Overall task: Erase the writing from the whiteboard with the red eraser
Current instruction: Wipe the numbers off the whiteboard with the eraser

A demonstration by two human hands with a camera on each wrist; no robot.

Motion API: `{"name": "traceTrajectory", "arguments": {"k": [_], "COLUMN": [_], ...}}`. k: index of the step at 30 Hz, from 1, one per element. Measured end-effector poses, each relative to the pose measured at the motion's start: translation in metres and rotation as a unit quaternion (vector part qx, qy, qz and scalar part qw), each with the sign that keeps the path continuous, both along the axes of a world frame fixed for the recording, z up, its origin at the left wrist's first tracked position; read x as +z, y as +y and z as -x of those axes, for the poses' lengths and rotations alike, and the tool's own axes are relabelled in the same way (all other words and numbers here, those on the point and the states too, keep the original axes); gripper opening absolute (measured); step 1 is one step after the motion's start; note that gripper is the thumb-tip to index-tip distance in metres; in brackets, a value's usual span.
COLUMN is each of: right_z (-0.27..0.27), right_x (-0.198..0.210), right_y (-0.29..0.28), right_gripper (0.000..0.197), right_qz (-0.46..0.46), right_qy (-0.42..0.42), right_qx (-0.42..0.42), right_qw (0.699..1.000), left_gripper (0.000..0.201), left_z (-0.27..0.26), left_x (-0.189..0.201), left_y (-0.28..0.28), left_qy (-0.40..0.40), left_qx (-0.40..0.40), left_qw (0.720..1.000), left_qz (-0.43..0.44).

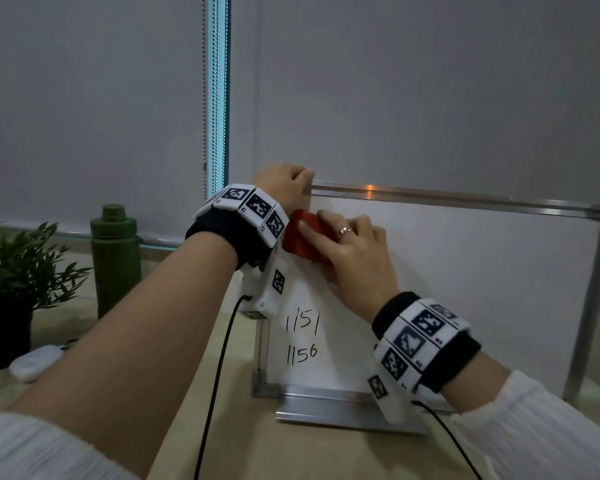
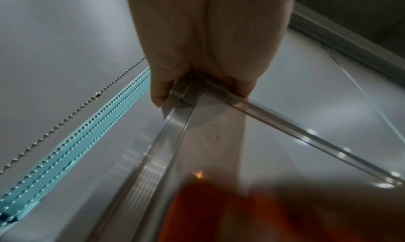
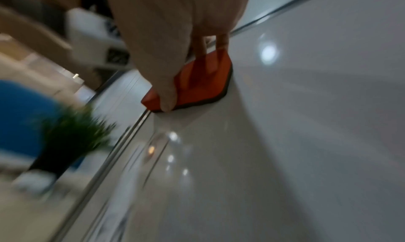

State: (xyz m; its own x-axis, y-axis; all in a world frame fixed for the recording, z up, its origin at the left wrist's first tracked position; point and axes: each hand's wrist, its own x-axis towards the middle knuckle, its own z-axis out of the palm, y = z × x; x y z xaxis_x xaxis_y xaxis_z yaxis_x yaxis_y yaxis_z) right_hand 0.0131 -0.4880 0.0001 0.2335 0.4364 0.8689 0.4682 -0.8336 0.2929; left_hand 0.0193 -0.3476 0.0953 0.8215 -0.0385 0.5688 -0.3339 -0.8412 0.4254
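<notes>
Red eraser pressed flat on whiteboard near top-left corner, right hand pinching its sides; left hand clamps corner frame. Looks light, felt-soft; grip edges.

sleeves white | wristbands black, checker-tagged | ring | cables black

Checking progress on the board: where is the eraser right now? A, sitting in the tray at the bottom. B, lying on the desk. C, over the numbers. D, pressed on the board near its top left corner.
D: the right hand holds the eraser against the board near its top left corner, above the writing.
</notes>
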Motion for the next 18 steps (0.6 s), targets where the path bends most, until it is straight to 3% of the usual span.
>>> {"name": "traceTrajectory", "arguments": {"k": [3, 6, 9, 11, 14, 16, 18], "right_z": [-0.001, 0.004, 0.005, 0.003, 0.001, -0.001, -0.003], "right_x": [-0.035, -0.079, -0.073, -0.049, -0.019, -0.026, -0.048], "right_y": [0.001, -0.009, -0.014, -0.012, -0.010, -0.008, -0.006], "right_gripper": [0.040, 0.063, 0.068, 0.058, 0.044, 0.046, 0.056], "right_qz": [0.044, 0.197, 0.238, 0.194, 0.048, 0.005, 0.032], "right_qy": [-0.007, 0.030, 0.031, 0.005, 0.000, 0.003, 0.008], "right_qx": [0.019, 0.023, 0.034, 0.037, 0.023, 0.017, 0.027], "right_qw": [0.999, 0.980, 0.970, 0.980, 0.999, 1.000, 0.999], "left_gripper": [0.041, 0.033, 0.033, 0.035, 0.032, 0.031, 0.030], "left_z": [-0.003, -0.007, -0.007, -0.007, -0.009, -0.010, -0.011], "left_x": [0.000, -0.001, -0.001, -0.001, -0.001, -0.001, -0.002], "left_y": [0.000, 0.001, 0.002, 0.002, 0.002, 0.002, 0.002], "left_qy": [0.001, 0.006, 0.001, -0.001, -0.001, -0.001, -0.006], "left_qx": [0.003, 0.004, -0.002, -0.005, -0.004, -0.005, -0.007], "left_qw": [1.000, 1.000, 1.000, 1.000, 1.000, 1.000, 1.000], "left_qz": [-0.012, -0.012, -0.014, -0.018, -0.015, -0.015, -0.016]}}
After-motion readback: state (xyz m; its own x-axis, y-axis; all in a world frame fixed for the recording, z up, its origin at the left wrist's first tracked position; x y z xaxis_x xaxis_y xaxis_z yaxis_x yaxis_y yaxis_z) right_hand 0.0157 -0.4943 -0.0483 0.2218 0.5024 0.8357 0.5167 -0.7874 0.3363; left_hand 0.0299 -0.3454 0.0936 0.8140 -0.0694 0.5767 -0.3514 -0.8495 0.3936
